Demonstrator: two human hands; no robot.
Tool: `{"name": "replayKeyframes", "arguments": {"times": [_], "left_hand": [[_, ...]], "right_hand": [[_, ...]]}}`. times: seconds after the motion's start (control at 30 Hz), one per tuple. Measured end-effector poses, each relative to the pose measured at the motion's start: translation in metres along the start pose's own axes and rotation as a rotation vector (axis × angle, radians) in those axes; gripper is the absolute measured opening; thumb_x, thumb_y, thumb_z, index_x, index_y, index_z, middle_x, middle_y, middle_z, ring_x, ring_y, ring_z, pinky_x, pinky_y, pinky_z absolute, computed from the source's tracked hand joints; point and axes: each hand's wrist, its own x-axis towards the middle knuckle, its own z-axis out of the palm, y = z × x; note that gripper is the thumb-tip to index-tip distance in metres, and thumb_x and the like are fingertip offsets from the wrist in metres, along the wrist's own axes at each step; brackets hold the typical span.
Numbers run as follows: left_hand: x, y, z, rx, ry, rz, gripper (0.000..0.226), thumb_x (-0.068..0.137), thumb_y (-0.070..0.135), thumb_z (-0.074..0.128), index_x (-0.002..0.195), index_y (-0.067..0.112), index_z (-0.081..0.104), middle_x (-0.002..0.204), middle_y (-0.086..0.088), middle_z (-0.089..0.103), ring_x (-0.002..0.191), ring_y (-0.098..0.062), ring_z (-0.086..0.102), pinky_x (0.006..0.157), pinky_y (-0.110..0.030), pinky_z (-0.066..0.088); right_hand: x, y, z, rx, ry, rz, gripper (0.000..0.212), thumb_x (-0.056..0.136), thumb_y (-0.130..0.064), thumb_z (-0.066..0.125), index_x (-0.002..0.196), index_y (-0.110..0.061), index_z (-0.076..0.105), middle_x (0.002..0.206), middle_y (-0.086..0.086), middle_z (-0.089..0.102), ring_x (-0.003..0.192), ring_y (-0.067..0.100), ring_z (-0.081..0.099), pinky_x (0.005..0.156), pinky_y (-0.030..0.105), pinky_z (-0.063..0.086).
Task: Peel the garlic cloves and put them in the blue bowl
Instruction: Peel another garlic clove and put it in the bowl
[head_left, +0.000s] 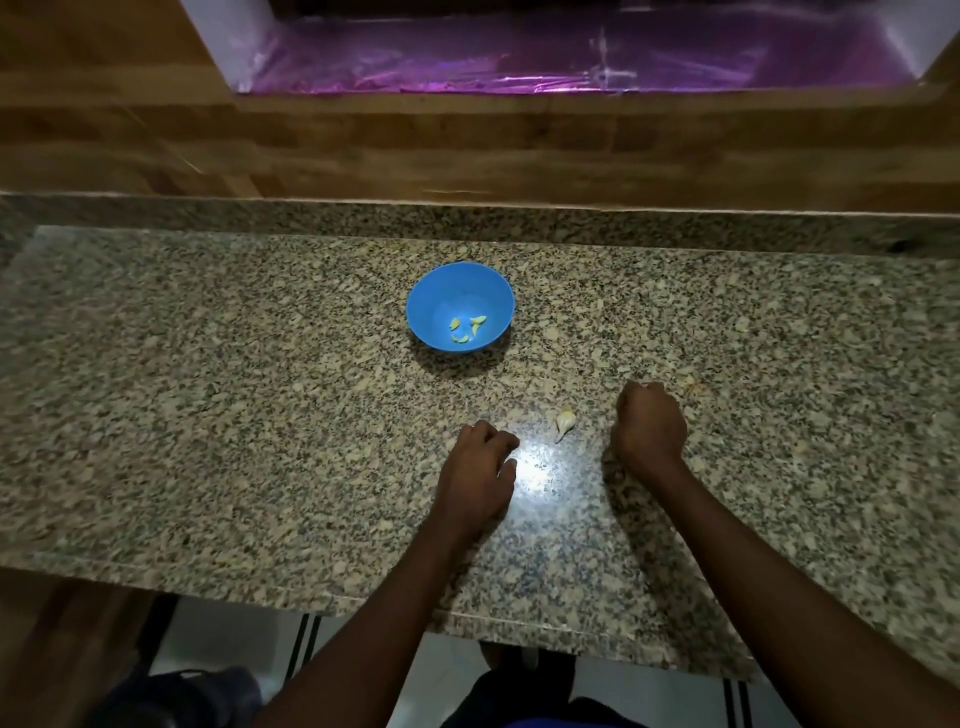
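Garlic clove (565, 422) left unpeeled, few done in blue bowl (460, 306).
My left hand (478, 478) rests loosely curled, empty; right hand (649, 427) at 3 o'clock fisted, contents unclear.

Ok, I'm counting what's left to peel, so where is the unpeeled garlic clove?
The garlic clove lies on the counter between the left hand and right hand, nearer than the blue bowl.

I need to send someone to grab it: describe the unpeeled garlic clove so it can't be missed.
On the speckled granite counter, look nearer than the blue bowl, between the left hand and right hand. The unpeeled garlic clove lies there alone, whitish and teardrop-shaped, unlike the yellowish peeled cloves inside the bowl.
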Motion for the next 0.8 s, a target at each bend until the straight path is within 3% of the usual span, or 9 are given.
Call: {"name": "replayKeyframes", "arguments": {"times": [0.13,0.2,0.33,0.57,0.7,0.8], "left_hand": [[0.002,-0.001,0.006,0.095,0.08,0.078,0.032,0.089,0.029,0.055,0.116,0.014,0.063,0.11,-0.005,0.054,0.101,-0.025,0.049,0.084,-0.043,0.047],[0.006,-0.001,0.008,0.152,0.095,0.061,0.045,0.089,0.033,0.056,0.13,0.015,0.056,0.129,-0.008,0.051,0.117,-0.029,0.047,0.095,-0.045,0.042],[0.019,-0.006,0.009,0.212,-0.009,-0.054,0.066,0.094,0.045,0.049,0.152,0.017,0.034,0.161,-0.011,0.025,0.146,-0.03,0.021,0.114,-0.049,0.023],[0.02,-0.013,0.011,0.242,-0.066,-0.073,0.07,0.096,0.052,0.037,0.157,0.02,0.024,0.165,-0.009,0.015,0.151,-0.028,0.011,0.116,-0.049,0.016],[0.02,-0.013,0.011,0.272,-0.066,-0.057,0.073,0.095,0.056,0.025,0.157,0.018,0.025,0.165,-0.01,0.016,0.15,-0.028,0.014,0.113,-0.047,0.019],[0.02,-0.013,0.01,0.285,-0.102,-0.062,0.075,0.093,0.057,0.022,0.155,0.016,0.03,0.164,-0.011,0.02,0.15,-0.029,0.019,0.111,-0.047,0.024]], "right_hand": [[-0.008,0.018,0.009,0.006,-0.04,-0.096,0.012,0.073,0.001,0.058,0.078,-0.009,0.056,0.081,0.012,0.054,0.073,0.036,0.058,0.055,0.034,0.037],[-0.006,0.019,0.01,0.001,-0.047,-0.113,0.012,0.071,0.001,0.058,0.077,-0.009,0.057,0.078,0.012,0.056,0.073,0.035,0.058,0.057,0.034,0.038],[-0.006,0.013,0.01,0.01,-0.075,-0.095,0.011,0.074,-0.004,0.059,0.084,-0.008,0.058,0.086,0.013,0.057,0.079,0.034,0.059,0.062,0.032,0.041],[0.003,-0.013,0.001,0.26,-0.042,-0.051,0.005,0.08,-0.012,0.057,0.077,-0.015,0.056,0.073,0.003,0.058,0.069,0.025,0.059,0.057,0.028,0.039],[0.018,-0.06,-0.021,0.41,0.004,-0.129,0.008,0.086,-0.013,0.055,0.079,-0.015,0.058,0.069,0.001,0.06,0.064,0.02,0.059,0.056,0.028,0.048],[0.037,-0.108,-0.035,0.453,0.046,-0.221,0.007,0.086,-0.015,0.055,0.082,-0.012,0.06,0.069,0.004,0.063,0.062,0.023,0.058,0.053,0.03,0.045]]}}
